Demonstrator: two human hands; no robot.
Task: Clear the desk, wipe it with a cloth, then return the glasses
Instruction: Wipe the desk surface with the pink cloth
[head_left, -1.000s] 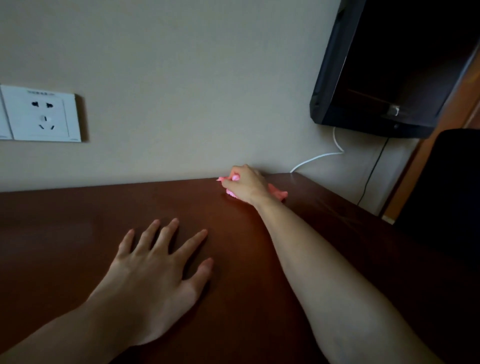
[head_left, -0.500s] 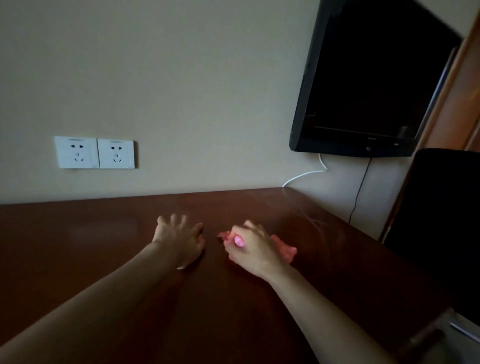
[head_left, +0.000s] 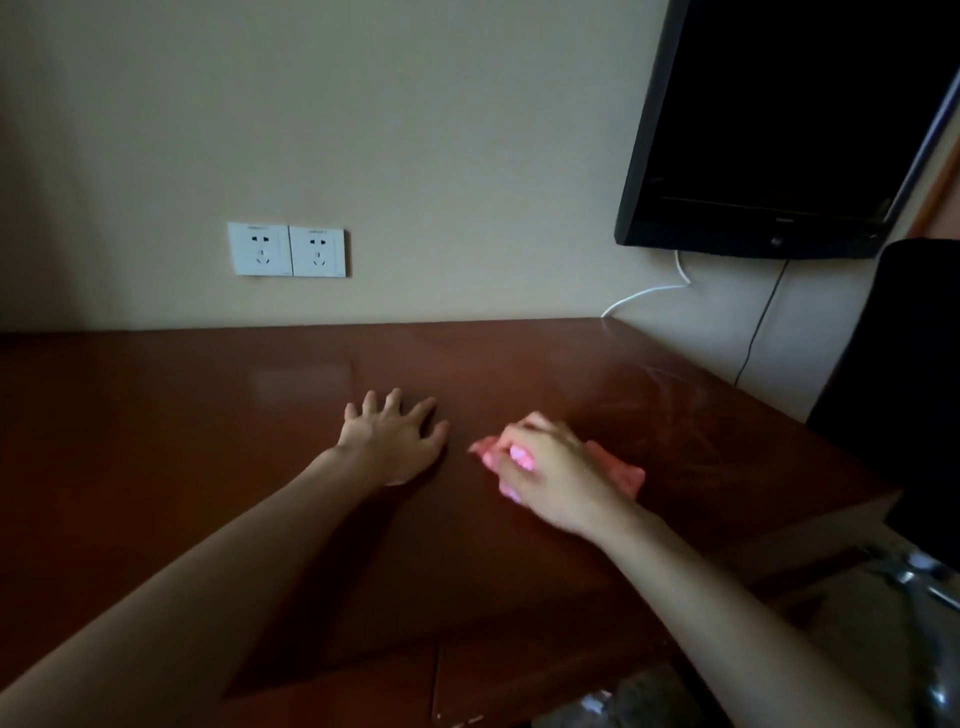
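Twin wall sockets (head_left: 288, 250) on wall, well beyond L fingertips. Left hand (head_left: 396, 439) flat on desk (head_left: 182, 441), fingers (head_left: 393, 401) spread & straight, holding nothing. Just right of its thumb: right hand (head_left: 556, 470), fingers curled over pink cloth (head_left: 618, 470), pressing it on desk top; cloth sticks out both sides of knuckles. TV (head_left: 779, 130) on wall, up & right of R fingers, white cable (head_left: 649, 293) below it.

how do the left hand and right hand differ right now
The left hand lies flat on the desk with fingers spread and holds nothing; the right hand is curled round a pink cloth. The left hand looks sharp, while the right hand is blurred. The left hand sits nearer the wall sockets, the right hand nearer the TV. Both are bare and rest on the desk.
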